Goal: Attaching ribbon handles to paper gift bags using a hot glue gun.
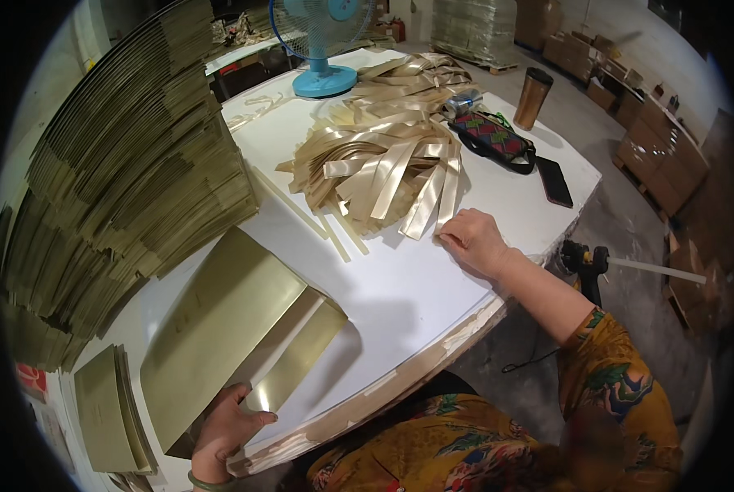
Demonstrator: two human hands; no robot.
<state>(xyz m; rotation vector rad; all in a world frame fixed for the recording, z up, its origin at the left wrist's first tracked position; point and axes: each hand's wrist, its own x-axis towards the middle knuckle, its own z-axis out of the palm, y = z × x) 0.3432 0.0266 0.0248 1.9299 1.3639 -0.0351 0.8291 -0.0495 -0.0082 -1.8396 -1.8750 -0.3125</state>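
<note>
My left hand (229, 422) grips the near end of a gold cardboard box (219, 324), thumb out over its opening side. The box lies tilted on the white table, and an inner gold panel shows through the gap. Some of the left fingers are hidden by the box. At the near edge of a heap of cut champagne satin ribbons (383, 168), my right hand (475, 239) has its fingertips pinched together on the end of one ribbon strip (449, 201). Several narrow pale strips (346, 234) lie between the heap and the box.
A tall stack of flat gold boxes (137, 156) rises on the left, with more gold pieces (109, 410) nearer. Behind stand a blue fan (324, 79) and a brown tumbler (533, 98). A patterned pouch (494, 138) and phone (554, 180) lie right; a glue gun (587, 262) sits beside the table edge.
</note>
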